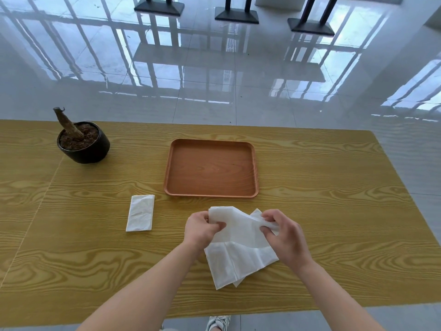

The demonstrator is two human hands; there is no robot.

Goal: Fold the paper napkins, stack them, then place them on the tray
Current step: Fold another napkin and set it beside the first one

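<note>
A white paper napkin (238, 249) lies partly unfolded on the wooden table (334, 211), its far edge lifted. My left hand (202, 229) pinches its far left corner and my right hand (284, 232) pinches its far right corner. More napkin paper shows underneath at the near edge. A folded napkin (140, 213) lies flat to the left, apart from both hands. The brown wooden tray (211, 168) sits just beyond the napkin, with nothing on it.
A black pot (83, 143) with soil and a bare stump stands at the table's back left. Beyond the table's far edge is a glossy tiled floor with dark table bases (236, 15). A shoe (218, 322) shows below the near edge.
</note>
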